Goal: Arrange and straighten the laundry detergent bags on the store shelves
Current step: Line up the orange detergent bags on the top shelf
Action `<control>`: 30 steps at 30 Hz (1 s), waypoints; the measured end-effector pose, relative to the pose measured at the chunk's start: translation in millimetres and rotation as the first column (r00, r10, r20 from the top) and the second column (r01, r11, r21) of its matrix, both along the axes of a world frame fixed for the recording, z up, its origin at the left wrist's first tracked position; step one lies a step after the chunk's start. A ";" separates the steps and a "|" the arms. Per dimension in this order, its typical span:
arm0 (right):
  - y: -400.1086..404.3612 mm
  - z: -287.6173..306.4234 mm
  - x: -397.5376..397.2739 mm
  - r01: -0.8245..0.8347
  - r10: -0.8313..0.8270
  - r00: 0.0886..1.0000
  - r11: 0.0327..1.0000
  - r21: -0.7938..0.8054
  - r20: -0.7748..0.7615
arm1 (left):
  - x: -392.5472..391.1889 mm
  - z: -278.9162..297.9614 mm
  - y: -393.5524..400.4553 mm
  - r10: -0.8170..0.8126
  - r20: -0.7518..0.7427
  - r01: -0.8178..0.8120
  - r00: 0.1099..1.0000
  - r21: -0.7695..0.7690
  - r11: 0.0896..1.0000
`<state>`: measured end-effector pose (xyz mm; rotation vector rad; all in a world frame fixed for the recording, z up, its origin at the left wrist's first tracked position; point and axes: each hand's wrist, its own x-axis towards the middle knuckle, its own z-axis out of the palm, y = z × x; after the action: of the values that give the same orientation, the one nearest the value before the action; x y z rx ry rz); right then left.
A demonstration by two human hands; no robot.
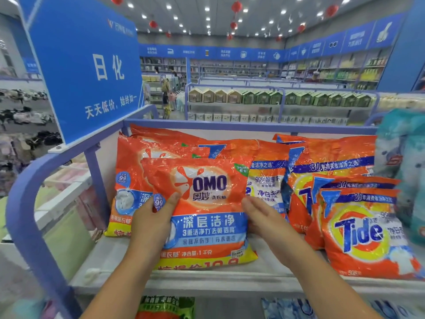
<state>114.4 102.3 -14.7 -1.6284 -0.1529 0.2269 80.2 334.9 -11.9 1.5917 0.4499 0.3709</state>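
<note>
An orange OMO detergent bag [207, 203] stands at the front of the top shelf [230, 279]. My left hand [154, 219] holds its left edge, thumb across the front. Against its right edge lies my right hand [264, 217], thumb on the front and the fingers hidden behind the bag. A second OMO bag [131, 171] leans behind it to the left. Orange Tide bags fill the right: a small one in front [365, 233] and larger ones behind [331, 157].
A blue sign [87, 65] rises at the shelf's left end above the blue rail [20, 203]. Teal bags [409, 171] crowd the far right. More packs show on the shelf below [165, 307]. Other aisles stand beyond.
</note>
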 end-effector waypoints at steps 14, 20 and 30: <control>150.7 2.2 4.6 0.128 -0.125 0.974 0.992 0.000 0.187 | -13.4 9.9 92.5 0.294 0.113 -0.313 0.949 0.454 0.834; 153.0 3.4 22.4 0.163 -0.182 0.952 0.982 0.099 0.244 | -31.4 1.0 65.1 0.147 0.048 -0.126 0.988 0.805 0.580; 144.7 3.9 33.7 0.164 -0.157 0.972 0.986 -0.031 0.173 | -21.6 -5.6 68.5 0.213 -0.038 -0.082 0.976 0.846 0.526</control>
<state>148.1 247.0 -10.8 -1.6950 -0.1460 -0.0337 58.6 403.4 -17.5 2.5688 0.5540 0.6837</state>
